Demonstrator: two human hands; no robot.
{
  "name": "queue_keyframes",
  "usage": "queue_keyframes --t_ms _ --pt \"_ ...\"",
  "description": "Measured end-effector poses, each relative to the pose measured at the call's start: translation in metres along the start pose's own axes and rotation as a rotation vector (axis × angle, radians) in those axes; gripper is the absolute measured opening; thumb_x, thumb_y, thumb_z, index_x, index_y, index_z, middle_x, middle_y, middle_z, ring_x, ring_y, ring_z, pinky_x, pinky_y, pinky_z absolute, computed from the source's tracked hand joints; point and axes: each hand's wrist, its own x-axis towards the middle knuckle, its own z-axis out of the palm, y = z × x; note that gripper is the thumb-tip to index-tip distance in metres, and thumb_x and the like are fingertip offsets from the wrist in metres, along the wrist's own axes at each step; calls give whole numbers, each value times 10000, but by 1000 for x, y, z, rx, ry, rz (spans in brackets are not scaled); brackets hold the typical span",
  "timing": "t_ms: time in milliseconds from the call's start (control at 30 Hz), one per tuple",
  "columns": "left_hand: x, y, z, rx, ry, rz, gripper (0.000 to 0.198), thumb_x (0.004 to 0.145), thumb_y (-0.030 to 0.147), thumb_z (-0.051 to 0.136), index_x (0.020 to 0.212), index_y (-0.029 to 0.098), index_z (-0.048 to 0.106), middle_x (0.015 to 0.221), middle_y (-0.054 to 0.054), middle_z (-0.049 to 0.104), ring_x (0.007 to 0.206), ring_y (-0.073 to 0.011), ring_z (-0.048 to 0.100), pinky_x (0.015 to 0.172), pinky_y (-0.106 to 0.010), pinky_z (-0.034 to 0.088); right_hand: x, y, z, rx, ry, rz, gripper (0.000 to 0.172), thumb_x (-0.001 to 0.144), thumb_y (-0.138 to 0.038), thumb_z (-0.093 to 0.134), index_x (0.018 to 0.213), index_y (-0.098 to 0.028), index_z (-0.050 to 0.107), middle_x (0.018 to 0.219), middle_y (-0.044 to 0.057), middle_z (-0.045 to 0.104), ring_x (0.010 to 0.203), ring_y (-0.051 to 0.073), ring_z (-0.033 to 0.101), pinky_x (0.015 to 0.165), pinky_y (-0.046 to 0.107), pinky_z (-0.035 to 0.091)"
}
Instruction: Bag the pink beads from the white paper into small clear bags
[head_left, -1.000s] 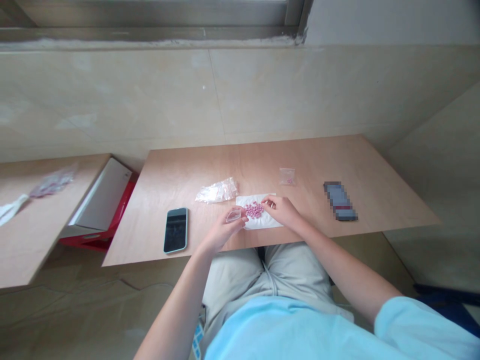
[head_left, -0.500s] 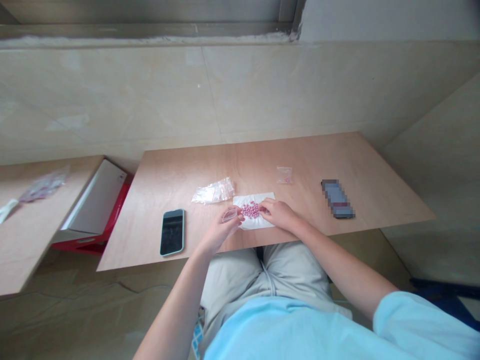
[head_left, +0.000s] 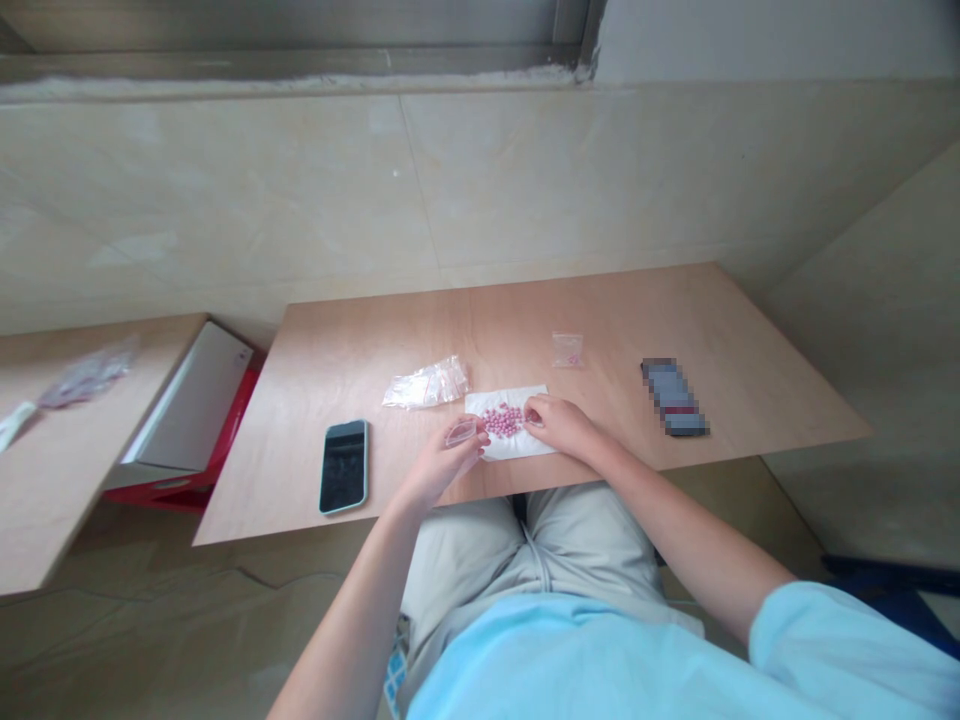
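Note:
A heap of small pink beads (head_left: 502,419) lies on a white tissue (head_left: 517,396) near the front edge of a wooden table (head_left: 600,310). My left hand (head_left: 439,464) pinches a small clear plastic bag (head_left: 460,432) just left of the beads. My right hand (head_left: 559,425) rests on the tissue at the right of the heap, its fingertips pinched together at the beads. Whether a bead is between those fingertips is too small to see.
A pile of clear bags (head_left: 427,384) lies behind the tissue. A phone (head_left: 343,479) lies to the left, a small bag with pink beads (head_left: 568,349) further back, a blurred dark object (head_left: 673,396) to the right. A second table (head_left: 67,440) and a red-and-white box (head_left: 191,415) stand at left.
Both hands have stayed at the tissue. My right fingertips shifted slightly at the edge of the bead heap. The view moved a little.

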Motion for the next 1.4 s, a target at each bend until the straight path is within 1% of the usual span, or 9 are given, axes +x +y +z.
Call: queue_keyframes --t_ms 267,433,500,600,667,833,967,1100,1400 --pt "-2 2 1 92 -12 -18 370 803 405 783 1083 192 670 1112 -101 681 1043 -230 655 892 -342 519 2 4 4 102 82 46 29 865 -206 651 862 -194 678 881 45 713 802 171 638 733 256 426" --pt "-4 0 5 115 -41 -10 349 821 406 760 1080 195 662 1069 -89 688 980 -212 664 885 -340 516 7 -22 -1 528 229 73 144 917 -312 595 931 -192 674 866 31 713 723 152 626 675 253 464" --pt "-5 -2 9 134 -67 2 348 822 412 757 1080 197 666 1059 -86 693 972 -213 663 882 -342 513 5 -40 -5 730 204 53 214 942 -367 564 992 -189 671 883 36 717 743 157 643 667 253 487" --pt "-6 -3 15 146 -129 26 373 829 416 750 1128 209 669 1069 -79 696 984 -215 656 899 -348 502 -1 -58 -11 826 32 -44 243 934 -401 595 1018 -199 702 921 38 734 803 170 665 698 261 508" --pt "-7 -2 17 144 -141 22 369 825 416 755 1121 212 673 1040 -74 698 968 -213 657 897 -349 499 -3 -58 -15 807 -1 -66 242 930 -397 606 1014 -200 719 935 38 742 819 173 668 710 266 506" --pt "-8 1 18 60 -122 -42 315 810 392 775 1041 211 659 1000 -66 690 932 -203 663 861 -337 508 1 -19 -18 561 134 63 213 917 -342 609 992 -185 732 881 34 739 738 155 635 673 252 458" --pt "-8 4 18 -33 -120 -47 308 816 378 773 1027 191 648 992 -67 674 925 -194 648 889 -352 516 4 6 -14 257 27 114 130 882 -257 639 939 -191 735 854 35 738 719 151 629 682 247 425" --pt "-7 6 18 -60 -121 -24 294 831 363 759 1029 177 645 992 -72 660 938 -193 642 888 -347 520 0 7 -4 112 -62 85 109 875 -290 663 878 -192 709 845 40 729 766 161 641 693 244 407" --pt "-6 7 16 -106 -83 -58 313 803 343 785 1036 191 643 994 -56 664 913 -186 656 843 -323 519 -1 -8 5 2 -38 80 158 900 -349 661 914 -193 682 914 58 717 784 175 624 658 252 360"
